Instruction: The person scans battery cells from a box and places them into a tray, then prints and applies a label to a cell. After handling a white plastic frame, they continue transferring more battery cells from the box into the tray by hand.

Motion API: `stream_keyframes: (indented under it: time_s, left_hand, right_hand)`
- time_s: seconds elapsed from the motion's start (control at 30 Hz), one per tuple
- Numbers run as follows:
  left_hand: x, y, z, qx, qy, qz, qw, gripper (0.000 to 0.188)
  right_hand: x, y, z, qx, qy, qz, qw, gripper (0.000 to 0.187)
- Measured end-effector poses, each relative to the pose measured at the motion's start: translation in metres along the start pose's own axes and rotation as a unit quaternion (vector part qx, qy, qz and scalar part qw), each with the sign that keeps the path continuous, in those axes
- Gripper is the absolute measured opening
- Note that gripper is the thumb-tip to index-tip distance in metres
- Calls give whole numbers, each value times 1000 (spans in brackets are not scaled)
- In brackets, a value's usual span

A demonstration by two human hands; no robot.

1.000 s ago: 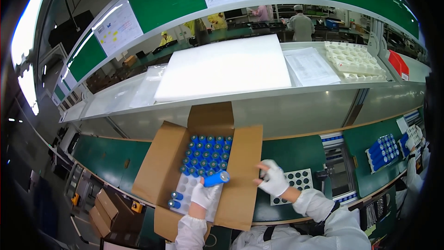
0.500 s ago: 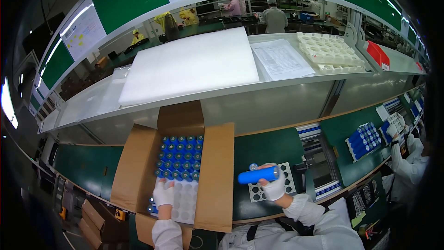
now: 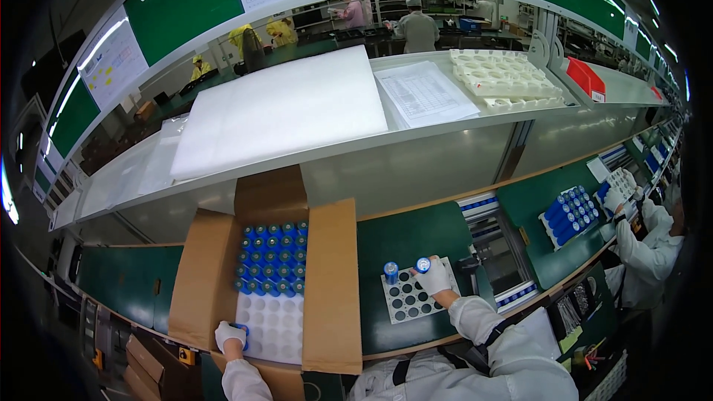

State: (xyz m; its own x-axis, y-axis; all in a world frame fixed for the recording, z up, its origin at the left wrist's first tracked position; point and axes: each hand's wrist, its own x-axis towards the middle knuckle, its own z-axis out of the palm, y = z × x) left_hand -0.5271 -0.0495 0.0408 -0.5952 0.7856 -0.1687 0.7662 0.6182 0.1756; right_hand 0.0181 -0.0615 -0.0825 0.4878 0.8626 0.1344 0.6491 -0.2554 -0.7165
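My right hand (image 3: 438,279) is closed around a blue cylindrical battery cell (image 3: 423,265), holding it upright at the far edge of a white plate with round holes (image 3: 401,318). Just left of it, a second blue cell (image 3: 391,273) stands at the plate's far left corner. At the near left corner of an open cardboard box (image 3: 332,289), my left hand (image 3: 230,335) has its fingers around a blue cell (image 3: 244,337), partly hidden by the hand. Rows of blue cells (image 3: 271,256) stand in the far half of the box; bare white tray pockets (image 3: 275,323) show nearer me.
A dark tool (image 3: 468,263) stands right of the plate, beside a roller conveyor (image 3: 490,234). Farther right are a filled cell block (image 3: 570,215) and a co-worker's sleeve (image 3: 645,252). The shelf above carries white foam (image 3: 282,111), papers (image 3: 425,94) and cream plastic trays (image 3: 505,78).
The cell in my right hand has gone from lying sideways to upright at the plate. My left hand has moved from the tray's middle to the box's near left corner. The view has shifted.
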Motion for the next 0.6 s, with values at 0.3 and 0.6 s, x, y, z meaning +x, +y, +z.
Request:
stream_keyframes:
  time_s: [0.3,0.6]
  left_hand:
    - [-16,7,-11,-8,64,3,998,40]
    - [-16,-14,-32,-129,200,67,969,27]
  right_hand:
    - [10,-21,-14,-47,-63,3,997,58]
    - [9,-18,-12,-51,-80,12,995,57]
